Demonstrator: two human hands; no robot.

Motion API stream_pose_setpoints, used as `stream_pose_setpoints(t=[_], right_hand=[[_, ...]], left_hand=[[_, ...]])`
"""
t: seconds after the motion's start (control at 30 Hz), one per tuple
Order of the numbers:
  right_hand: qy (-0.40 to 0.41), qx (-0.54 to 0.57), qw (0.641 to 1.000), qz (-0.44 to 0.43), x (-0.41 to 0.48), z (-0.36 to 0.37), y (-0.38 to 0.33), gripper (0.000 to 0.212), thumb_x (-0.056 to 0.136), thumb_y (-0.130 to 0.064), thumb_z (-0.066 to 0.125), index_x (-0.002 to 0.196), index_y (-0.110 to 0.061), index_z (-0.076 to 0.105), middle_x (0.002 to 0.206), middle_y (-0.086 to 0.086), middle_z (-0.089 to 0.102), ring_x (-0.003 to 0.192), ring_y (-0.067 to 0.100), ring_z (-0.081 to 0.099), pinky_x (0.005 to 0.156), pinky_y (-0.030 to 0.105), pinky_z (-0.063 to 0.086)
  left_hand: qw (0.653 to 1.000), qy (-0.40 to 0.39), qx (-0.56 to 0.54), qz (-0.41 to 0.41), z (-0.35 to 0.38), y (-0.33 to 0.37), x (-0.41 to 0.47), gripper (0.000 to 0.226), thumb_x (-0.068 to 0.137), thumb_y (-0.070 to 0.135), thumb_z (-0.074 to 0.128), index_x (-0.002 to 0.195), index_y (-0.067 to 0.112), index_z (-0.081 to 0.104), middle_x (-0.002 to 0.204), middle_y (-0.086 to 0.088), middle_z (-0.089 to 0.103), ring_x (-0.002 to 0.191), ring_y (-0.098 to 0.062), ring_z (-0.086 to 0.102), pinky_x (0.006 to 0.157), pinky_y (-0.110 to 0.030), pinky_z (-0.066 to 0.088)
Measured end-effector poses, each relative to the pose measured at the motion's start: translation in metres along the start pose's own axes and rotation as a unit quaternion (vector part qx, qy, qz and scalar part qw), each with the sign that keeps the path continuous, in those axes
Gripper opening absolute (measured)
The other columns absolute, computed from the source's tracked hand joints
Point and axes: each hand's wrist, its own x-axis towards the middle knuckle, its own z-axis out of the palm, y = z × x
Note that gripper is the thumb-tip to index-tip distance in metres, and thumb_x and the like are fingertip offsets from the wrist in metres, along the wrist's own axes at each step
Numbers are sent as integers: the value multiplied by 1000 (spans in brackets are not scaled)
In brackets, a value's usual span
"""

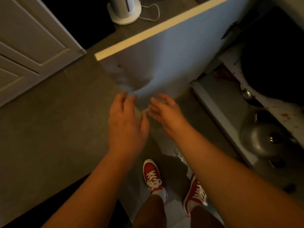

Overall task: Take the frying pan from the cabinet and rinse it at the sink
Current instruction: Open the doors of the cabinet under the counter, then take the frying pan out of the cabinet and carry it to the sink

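Observation:
A grey cabinet door (pixel 164 51) stands swung open in front of me, blurred by motion. My left hand (pixel 126 124) is at the door's lower corner, fingers spread, with nothing in it. My right hand (pixel 166 112) hovers just right of it, palm open and empty. Inside the open cabinet at the right lies a large dark round pan (pixel 273 66) on a stained white shelf (pixel 279 111). Whether my left fingertips touch the door is unclear.
A metal ladle (pixel 246 94) and a grey pot lid with a knob (pixel 264 139) lie on the lower cabinet shelf. A white fan base (pixel 125 12) with its cord stands on the tiled floor beyond the door. A panelled door (pixel 29 46) is at left. My red shoes (pixel 153 176) are below.

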Motion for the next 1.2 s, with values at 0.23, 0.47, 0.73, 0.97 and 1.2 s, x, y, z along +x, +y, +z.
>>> stream_pose_setpoints(t=[0.23, 0.47, 0.73, 0.97, 1.2], right_hand=[[110, -180, 972, -108, -35, -152, -10, 37, 84, -16, 74, 118, -6, 62, 102, 4, 68, 90, 9, 65, 75, 19, 53], [224, -421, 858, -190, -70, -299, -48, 60, 76, -52, 73, 127, -23, 60, 125, -1, 66, 115, 12, 59, 90, 25, 46], [342, -573, 742, -61, -97, -403, -97, 68, 89, -42, 62, 149, -37, 31, 153, 7, 39, 139, 34, 37, 107, 55, 40], [328, -549, 767, -56, -109, -408, -84, 66, 94, -31, 59, 153, -26, 28, 154, 11, 38, 140, 34, 37, 109, 50, 39], [290, -457, 826, -156, -108, -391, -59, 49, 88, -25, 68, 134, -21, 51, 124, 3, 64, 115, 23, 61, 87, 30, 45]], left_hand=[[960, -233, -113, -103, 98, 57, -49, 15, 91, 26, 63, 106, 22, 65, 100, 2, 70, 87, -15, 67, 74, -31, 55], [921, -355, -143, -76, 193, 151, -72, 8, 89, 25, 64, 84, 31, 61, 75, 11, 64, 72, -10, 66, 63, -27, 50], [898, -403, -175, -26, 251, 225, -76, 10, 93, 20, 60, 99, 18, 67, 78, 11, 63, 67, 0, 60, 55, -14, 45], [889, -395, -215, -86, 280, 261, -60, 15, 92, 24, 62, 94, 10, 68, 77, -4, 66, 69, -16, 61, 60, -24, 47], [827, -421, -320, -191, 298, 295, -36, 25, 93, 36, 60, 102, 13, 62, 103, -14, 72, 93, -24, 70, 78, -38, 58]])
